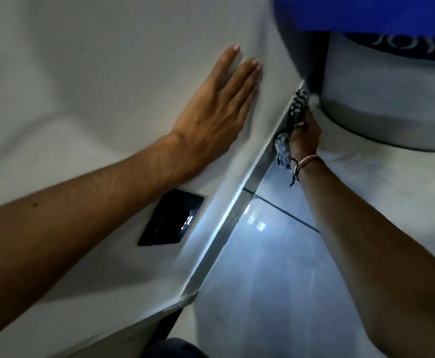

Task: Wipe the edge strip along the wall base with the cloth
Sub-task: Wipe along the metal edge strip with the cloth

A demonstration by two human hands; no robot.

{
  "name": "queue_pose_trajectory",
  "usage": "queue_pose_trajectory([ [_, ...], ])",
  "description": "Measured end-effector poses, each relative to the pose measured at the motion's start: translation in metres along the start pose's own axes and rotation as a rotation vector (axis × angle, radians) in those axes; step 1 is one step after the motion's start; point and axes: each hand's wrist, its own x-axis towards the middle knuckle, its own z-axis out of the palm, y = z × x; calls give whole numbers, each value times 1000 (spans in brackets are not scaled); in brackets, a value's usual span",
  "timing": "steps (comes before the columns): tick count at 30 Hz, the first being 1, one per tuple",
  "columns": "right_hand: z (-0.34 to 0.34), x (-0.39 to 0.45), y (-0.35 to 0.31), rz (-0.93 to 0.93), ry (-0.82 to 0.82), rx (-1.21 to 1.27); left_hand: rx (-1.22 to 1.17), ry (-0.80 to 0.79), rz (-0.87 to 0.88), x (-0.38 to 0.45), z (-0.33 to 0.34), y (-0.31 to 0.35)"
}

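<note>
A grey edge strip (226,228) runs diagonally along the base of the white wall (82,73), from the lower middle up to the right. My right hand (305,136) is closed on a black-and-white patterned cloth (298,107) and presses it against the far part of the strip, just beside a white container. A tail of the cloth hangs below my wrist. My left hand (219,109) lies flat on the wall with its fingers spread, holding nothing.
A large white container (391,99) with a blue lid (366,11) stands on the floor right next to my right hand. A black rectangular socket plate (171,218) sits low on the wall. Glossy light floor tiles (262,267) reflect light.
</note>
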Motion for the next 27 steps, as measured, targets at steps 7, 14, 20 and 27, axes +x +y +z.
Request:
queue_pose_trajectory([
  [7,6,-141,74,138,-299,-117,64,7,-32,17,5,11],
  [14,10,19,17,-88,-219,-418,93,45,-78,24,13,21],
  [20,7,-58,41,-83,-282,-186,62,89,-99,33,19,29],
  [27,-11,-91,61,-46,-416,-304,-43,87,-113,39,22,34],
])
